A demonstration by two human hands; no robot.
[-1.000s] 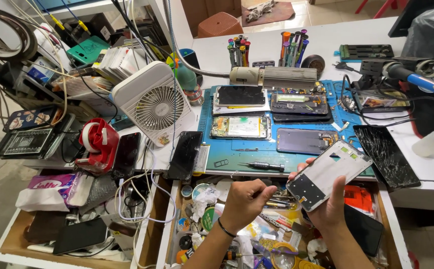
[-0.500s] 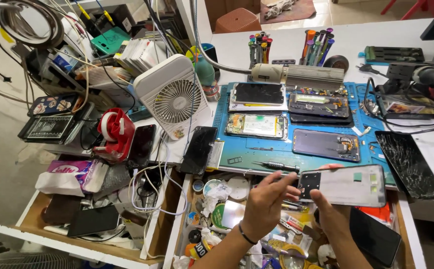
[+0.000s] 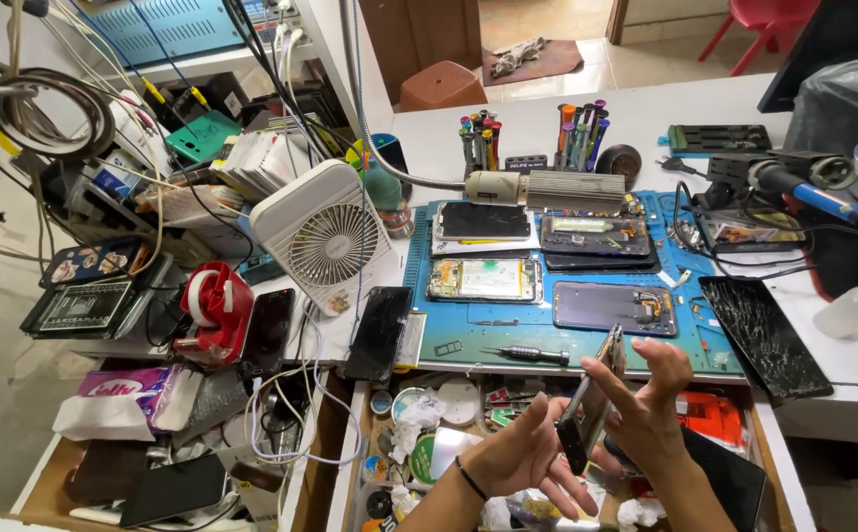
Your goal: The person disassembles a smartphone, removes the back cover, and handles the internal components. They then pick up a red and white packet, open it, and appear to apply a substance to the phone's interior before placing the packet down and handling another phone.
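Both hands gripping phone edge-on: right hand pinching top, left hand holding bottom, above open drawer

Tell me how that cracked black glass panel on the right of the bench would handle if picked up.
The cracked black glass panel is probably fragile: cracks web its surface, so it may shed splinters. It looks thin and flat, likely light. One corner overhangs the white bench edge, so a nudge might tip it off.

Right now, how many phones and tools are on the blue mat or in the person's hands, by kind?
On the blue mat:
Opened phones: 3
Dark-screened phone: 1
Screwdriver: 1
Between left hand and right hand:
Held phone: 1
Total: 6
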